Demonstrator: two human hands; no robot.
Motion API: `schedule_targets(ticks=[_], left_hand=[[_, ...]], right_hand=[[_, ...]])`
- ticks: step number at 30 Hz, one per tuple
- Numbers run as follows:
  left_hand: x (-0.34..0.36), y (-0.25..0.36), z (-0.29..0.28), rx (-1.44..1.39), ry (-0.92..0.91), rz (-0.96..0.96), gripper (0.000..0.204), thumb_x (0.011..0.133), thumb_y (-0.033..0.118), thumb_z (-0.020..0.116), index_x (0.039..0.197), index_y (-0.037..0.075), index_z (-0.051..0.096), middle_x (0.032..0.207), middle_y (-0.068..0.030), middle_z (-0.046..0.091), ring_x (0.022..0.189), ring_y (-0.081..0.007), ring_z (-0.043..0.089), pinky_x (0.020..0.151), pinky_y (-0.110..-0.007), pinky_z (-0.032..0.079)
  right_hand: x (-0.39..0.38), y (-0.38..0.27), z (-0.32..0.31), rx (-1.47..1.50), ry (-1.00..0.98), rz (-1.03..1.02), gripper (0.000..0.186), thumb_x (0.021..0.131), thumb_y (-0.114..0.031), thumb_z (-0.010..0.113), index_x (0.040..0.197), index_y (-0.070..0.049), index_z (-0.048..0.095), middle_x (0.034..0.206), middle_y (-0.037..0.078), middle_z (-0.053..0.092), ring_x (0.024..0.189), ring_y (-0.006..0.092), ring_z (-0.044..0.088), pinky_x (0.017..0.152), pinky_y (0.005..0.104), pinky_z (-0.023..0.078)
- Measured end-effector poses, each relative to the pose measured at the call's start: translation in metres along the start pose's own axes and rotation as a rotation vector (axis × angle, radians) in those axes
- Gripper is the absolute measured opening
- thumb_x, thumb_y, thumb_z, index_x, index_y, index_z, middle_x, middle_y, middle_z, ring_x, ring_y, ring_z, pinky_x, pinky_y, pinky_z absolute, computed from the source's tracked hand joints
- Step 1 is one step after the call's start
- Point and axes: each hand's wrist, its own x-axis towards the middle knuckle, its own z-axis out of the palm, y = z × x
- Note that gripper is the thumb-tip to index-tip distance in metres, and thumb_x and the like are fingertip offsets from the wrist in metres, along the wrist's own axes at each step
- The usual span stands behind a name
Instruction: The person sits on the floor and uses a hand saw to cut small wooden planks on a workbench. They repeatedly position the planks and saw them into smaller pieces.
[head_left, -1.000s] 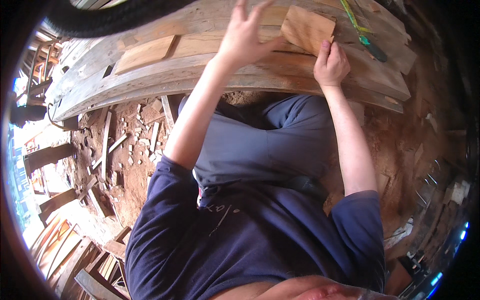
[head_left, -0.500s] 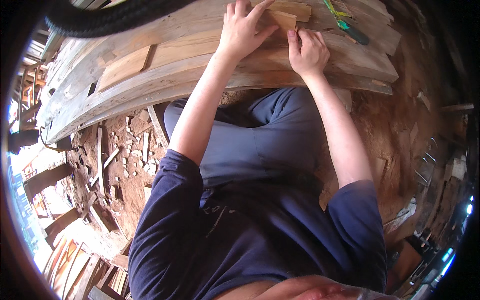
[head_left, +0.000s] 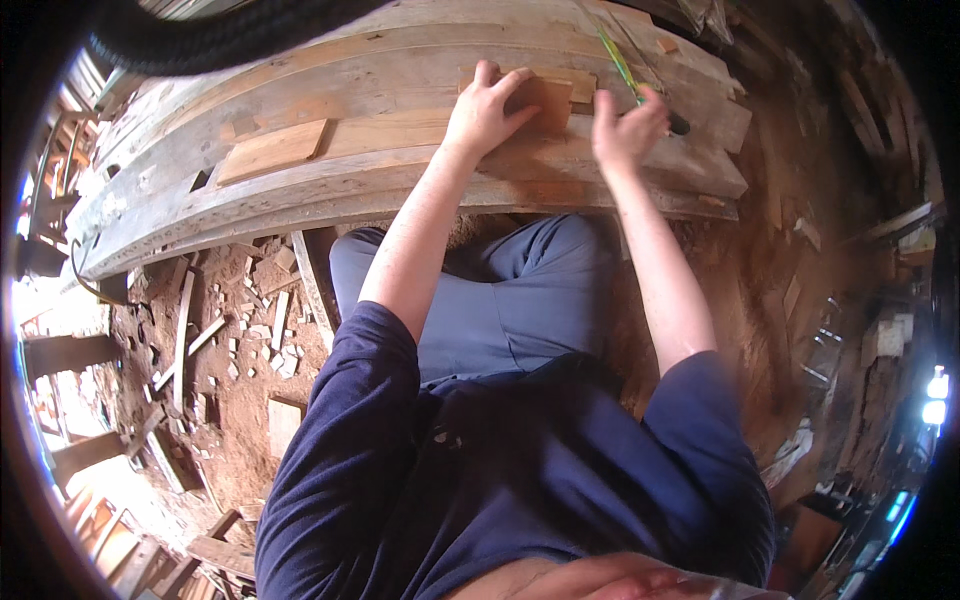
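Observation:
My left hand [head_left: 488,112] grips a small wooden board [head_left: 550,108], with fingers over its top and the thumb along its near face. The board stands on edge on the plank bench, and a flat wood strip [head_left: 578,84] lies just behind it. To the right, my right hand [head_left: 628,130] is held off the board, thumb and fingers apart, slightly blurred. A long thin tool, bright green with a dark handle [head_left: 679,124], lies behind that hand. The hand covers part of it; whether they touch I cannot tell.
Another flat board [head_left: 272,150] lies on the left of the plank bench [head_left: 380,85]. Offcuts [head_left: 285,360] and strips litter the dirt floor at the left. A black cable [head_left: 230,40] crosses the top left. My crossed legs [head_left: 470,310] are at the bench's near edge.
My right hand has let go of the board's right end and moved right toward the green tool, its fingers opening. My left hand stays on the board. The whole view has shifted a little.

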Motion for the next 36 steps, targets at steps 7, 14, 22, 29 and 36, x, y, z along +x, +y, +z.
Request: schedule_targets(ticks=[7,14,22,29,36], left_hand=[[-0.001,0.000,0.004,-0.041,-0.035,-0.091,0.057,0.089,0.044,0.082,0.139,0.023,0.065,0.136,-0.0241,0.055,0.104,-0.0419,0.073,0.091,-0.050,0.063],[-0.001,0.000,0.001,-0.080,-0.033,-0.094,0.053,0.091,0.044,0.080,0.139,0.027,0.064,0.136,-0.0252,0.058,0.105,-0.0426,0.074,0.090,-0.050,0.064],[0.000,0.002,0.000,-0.104,-0.045,-0.108,0.051,0.092,0.043,0.079,0.139,0.029,0.064,0.131,-0.0242,0.062,0.100,-0.0425,0.074,0.088,-0.049,0.064],[-0.001,0.000,0.002,-0.091,-0.073,-0.133,0.054,0.094,0.043,0.077,0.143,0.026,0.062,0.130,-0.0212,0.062,0.103,-0.0433,0.073,0.089,-0.052,0.063],[0.000,-0.009,0.014,-0.053,-0.008,-0.082,0.056,0.092,0.047,0.078,0.142,0.029,0.062,0.134,-0.0315,0.059,0.098,-0.0470,0.074,0.086,-0.051,0.064]], right_hand=[[0.061,0.071,-0.032,-0.584,-0.767,-0.159,0.077,0.088,-0.048,0.074,0.148,-0.004,0.053,0.143,0.018,0.061,0.139,0.0341,0.055,0.121,0.0495,0.036],[0.083,0.065,-0.016,-0.549,-0.870,-0.023,0.049,0.090,-0.044,0.076,0.125,-0.011,0.070,0.119,0.020,0.075,0.114,0.0393,0.071,0.099,0.0524,0.056],[0.030,0.014,-0.055,-0.287,-0.979,-0.044,0.036,0.092,-0.041,0.070,0.102,-0.007,0.076,0.100,0.027,0.075,0.100,0.0443,0.073,0.087,0.0527,0.058],[-0.019,0.001,-0.148,-0.282,-0.822,-0.027,0.028,0.089,-0.030,0.075,0.104,-0.007,0.074,0.080,0.019,0.075,0.084,0.0405,0.075,0.076,0.0514,0.060],[-0.053,0.022,-0.163,-0.143,-0.690,-0.001,0.028,0.086,-0.026,0.077,0.103,-0.005,0.075,0.076,0.021,0.072,0.079,0.0413,0.075,0.068,0.0495,0.059]])
